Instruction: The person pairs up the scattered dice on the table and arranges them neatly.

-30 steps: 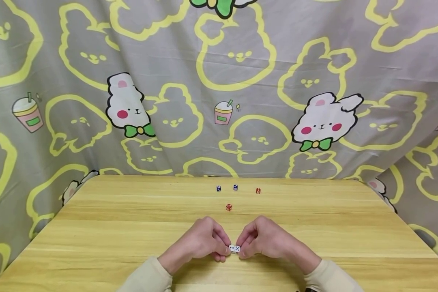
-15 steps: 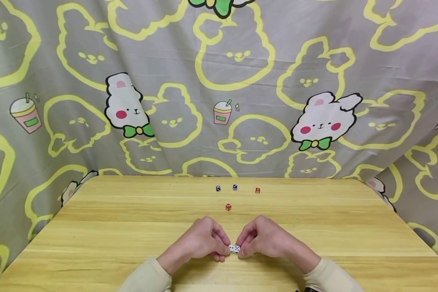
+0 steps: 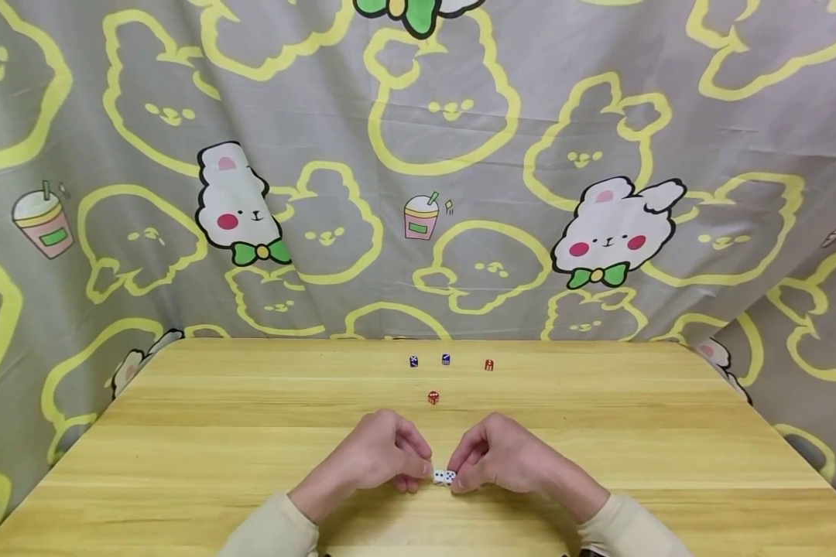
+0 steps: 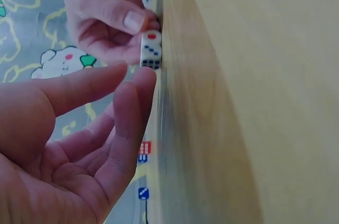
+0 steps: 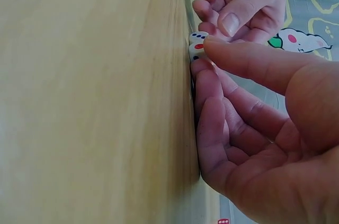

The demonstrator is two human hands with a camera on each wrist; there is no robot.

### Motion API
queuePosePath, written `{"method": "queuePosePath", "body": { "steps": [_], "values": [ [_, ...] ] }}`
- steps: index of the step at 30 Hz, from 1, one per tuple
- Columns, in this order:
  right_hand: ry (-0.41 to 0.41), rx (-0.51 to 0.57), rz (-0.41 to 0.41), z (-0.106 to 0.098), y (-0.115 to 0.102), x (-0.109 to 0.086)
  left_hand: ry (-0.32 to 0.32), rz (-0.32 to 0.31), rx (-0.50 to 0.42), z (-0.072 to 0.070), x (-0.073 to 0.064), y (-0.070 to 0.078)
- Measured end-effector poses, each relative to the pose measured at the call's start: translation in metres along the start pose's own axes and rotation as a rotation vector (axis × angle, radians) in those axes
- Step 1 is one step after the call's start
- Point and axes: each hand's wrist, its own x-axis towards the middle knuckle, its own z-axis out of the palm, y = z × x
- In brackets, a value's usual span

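Two white dice sit side by side on the wooden table, the left die (image 3: 438,477) touching the right die (image 3: 450,477). My right hand (image 3: 508,456) pinches the right die between thumb and fingers, as the right wrist view also shows. Just left of the pair is my left hand (image 3: 379,452), its thumb and fingertips spread slightly apart with nothing between them. In the left wrist view a small gap shows between these fingertips and the white dice (image 4: 151,50), which display a red pip and dark blue pips.
Beyond my hands lies a red die (image 3: 433,398). Farther back stand a blue die (image 3: 414,361), a second blue die (image 3: 446,360) and another red die (image 3: 489,365). A grey patterned curtain (image 3: 306,116) hangs behind the table (image 3: 216,464).
My left hand has let go of the left white die and drawn back a little to the left. The right hand keeps its hold, and both white dice stay together.
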Motion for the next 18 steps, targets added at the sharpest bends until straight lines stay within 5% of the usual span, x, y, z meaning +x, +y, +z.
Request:
{"method": "queuePosePath", "body": {
  "steps": [18],
  "values": [
    [0.011,-0.025,0.005,0.0,0.001,0.001,0.192,-0.022,-0.025,-0.016,0.015,0.003]
  ]
}}
